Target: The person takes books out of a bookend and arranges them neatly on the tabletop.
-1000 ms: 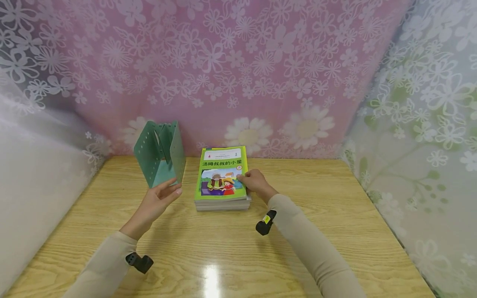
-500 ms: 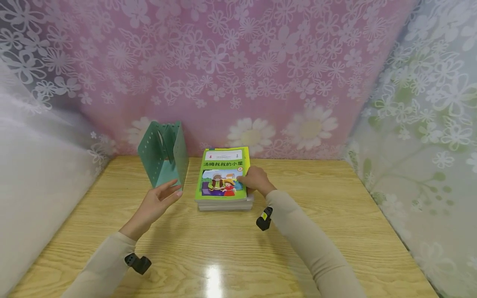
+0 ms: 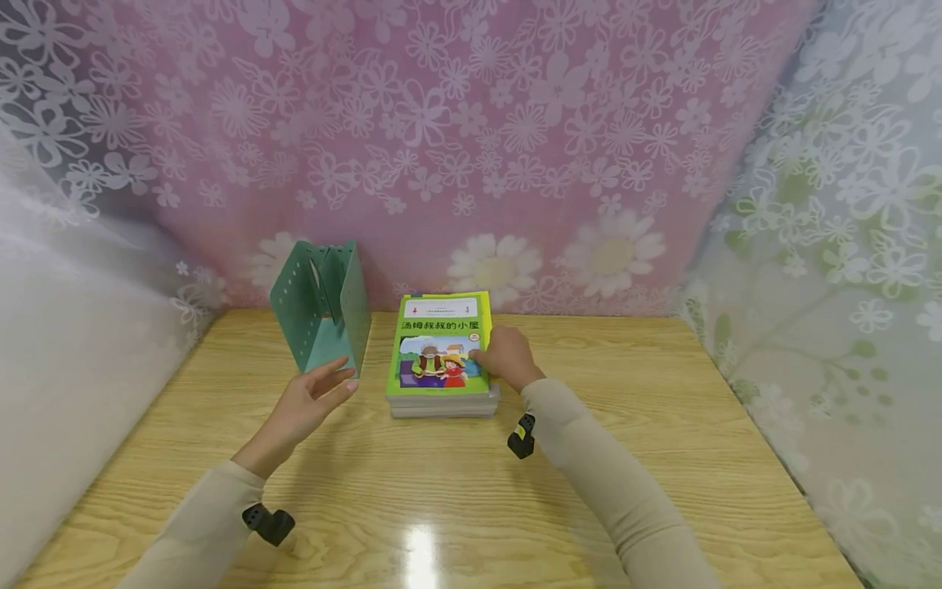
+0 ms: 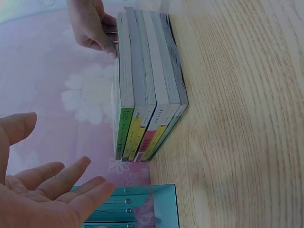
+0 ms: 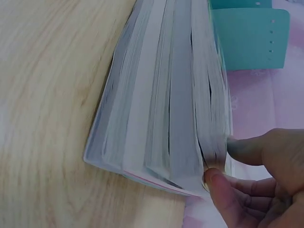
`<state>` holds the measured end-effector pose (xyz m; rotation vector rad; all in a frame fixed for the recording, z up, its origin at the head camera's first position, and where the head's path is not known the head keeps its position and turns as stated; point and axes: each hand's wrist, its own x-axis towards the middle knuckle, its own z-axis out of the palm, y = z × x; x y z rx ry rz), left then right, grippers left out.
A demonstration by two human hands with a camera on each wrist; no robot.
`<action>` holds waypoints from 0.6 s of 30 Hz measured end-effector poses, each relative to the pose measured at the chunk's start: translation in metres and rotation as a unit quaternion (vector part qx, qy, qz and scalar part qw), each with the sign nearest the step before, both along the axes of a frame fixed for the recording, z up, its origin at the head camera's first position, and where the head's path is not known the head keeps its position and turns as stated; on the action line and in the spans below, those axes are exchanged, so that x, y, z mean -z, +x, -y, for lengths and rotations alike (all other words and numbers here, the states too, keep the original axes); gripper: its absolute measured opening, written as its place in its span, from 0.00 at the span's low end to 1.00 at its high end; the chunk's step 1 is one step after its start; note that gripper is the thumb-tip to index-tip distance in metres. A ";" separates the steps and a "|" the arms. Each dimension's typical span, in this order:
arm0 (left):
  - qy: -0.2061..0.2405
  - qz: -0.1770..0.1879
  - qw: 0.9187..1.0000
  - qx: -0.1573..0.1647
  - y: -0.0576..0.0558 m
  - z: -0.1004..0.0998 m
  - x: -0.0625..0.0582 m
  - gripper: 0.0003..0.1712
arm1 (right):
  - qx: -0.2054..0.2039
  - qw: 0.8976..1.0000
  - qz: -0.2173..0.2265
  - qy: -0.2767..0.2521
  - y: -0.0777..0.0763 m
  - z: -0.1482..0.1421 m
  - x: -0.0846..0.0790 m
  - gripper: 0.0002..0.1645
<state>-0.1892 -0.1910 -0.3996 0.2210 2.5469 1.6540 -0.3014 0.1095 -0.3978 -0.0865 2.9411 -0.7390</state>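
Observation:
A stack of several books (image 4: 154,61) lies flat on the wooden table, spines toward the left hand. On top is a green picture book (image 3: 439,343) with two cartoon figures on its cover. My right hand (image 3: 509,357) pinches the right edge of that top book, thumb (image 5: 247,151) on the cover and forefinger under its pages. My left hand (image 3: 303,409) hovers with relaxed, spread fingers, holding nothing, in front of a teal bookend (image 3: 356,319). That bookend stands upright left of the stack, with perforated side panels; the left fingertips overlap its front lower edge in the head view.
The wooden table (image 3: 625,491) reaches back to a pink floral curtain (image 3: 471,147). Pale floral cloth (image 3: 846,286) hangs on the right and whitish cloth (image 3: 74,343) on the left. Each wrist wears a small black camera (image 3: 268,523).
The view has shifted slightly. My right hand's knuckles have turned a little more upright at the top book's edge. The left hand, bookend and stack stay about where they were.

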 end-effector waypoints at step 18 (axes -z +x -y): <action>-0.047 -0.045 0.998 -0.001 0.000 0.001 -0.002 0.39 | -0.029 0.997 -0.050 -0.057 0.007 -0.014 0.008 0.20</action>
